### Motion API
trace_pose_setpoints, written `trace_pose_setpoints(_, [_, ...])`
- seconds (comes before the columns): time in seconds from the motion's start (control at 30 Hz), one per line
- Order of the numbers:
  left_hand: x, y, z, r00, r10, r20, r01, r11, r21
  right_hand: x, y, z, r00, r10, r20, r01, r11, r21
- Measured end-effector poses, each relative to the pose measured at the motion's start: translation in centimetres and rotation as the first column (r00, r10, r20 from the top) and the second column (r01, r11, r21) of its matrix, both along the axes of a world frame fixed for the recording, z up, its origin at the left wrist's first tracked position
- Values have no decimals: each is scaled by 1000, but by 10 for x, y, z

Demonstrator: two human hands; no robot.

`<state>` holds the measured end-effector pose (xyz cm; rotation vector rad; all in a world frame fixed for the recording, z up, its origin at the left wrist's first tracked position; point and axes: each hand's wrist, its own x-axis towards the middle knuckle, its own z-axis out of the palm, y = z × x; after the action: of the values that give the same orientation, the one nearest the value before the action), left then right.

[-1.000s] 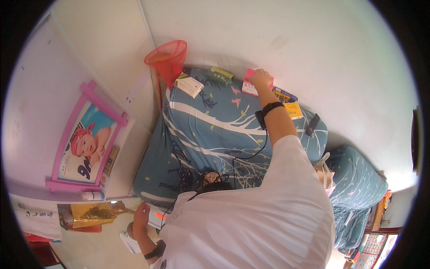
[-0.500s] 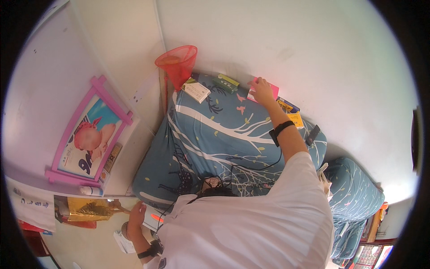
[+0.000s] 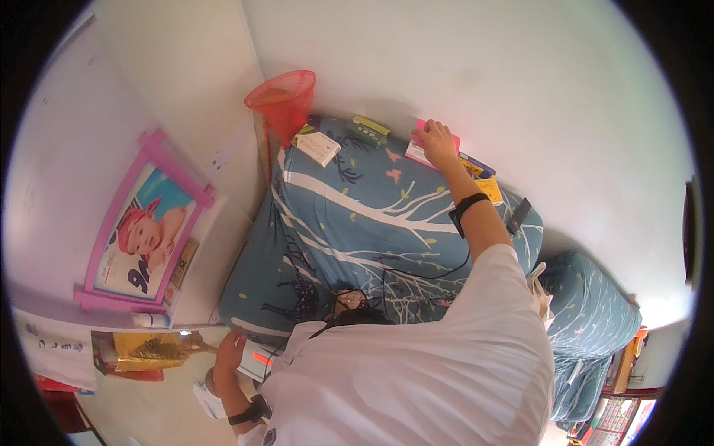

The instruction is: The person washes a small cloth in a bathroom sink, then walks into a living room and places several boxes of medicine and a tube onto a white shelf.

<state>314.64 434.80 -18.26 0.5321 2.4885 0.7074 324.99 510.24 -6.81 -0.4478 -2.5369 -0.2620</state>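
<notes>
Curling loosely, the fingers [image 3: 426,137] of the right hand [image 3: 440,147] are laid over a pink-and-white box [image 3: 417,153] on the tree-patterned blue cover [image 3: 338,212]; whether it is gripped cannot be told. It is flanked by a green box [image 3: 370,131]. The left hand [image 3: 227,360] is unclear in grip.

The upper-centre box [image 3: 418,152] is pink and white. The cloth cover [image 3: 357,181] is blue-green (white branches, pink birds); the net [image 3: 288,113], red.
</notes>
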Motion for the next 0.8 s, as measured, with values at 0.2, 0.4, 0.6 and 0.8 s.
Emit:
trace_pose_setpoints(0.2, [-3,7,-1,998,-53,-44,53,999,-8,9,5,-8,999,-32,6,33,999,-29])
trace_pose_setpoints(0.4, [-3,2,-5,995,-82,-52,83,996,23,8,10,-21,998,-19,-60,20,1000,8])
trace_pose_setpoints(0.6, [2,-3,-14,998,-40,-54,39,999,-5,17,-1,-29,995,-25,-96,32,997,65])
trace_pose_setpoints(0.8, [6,7,0,999,-35,38,35,999,-14,15,-9,-31,994,-90,-58,95,992,78])
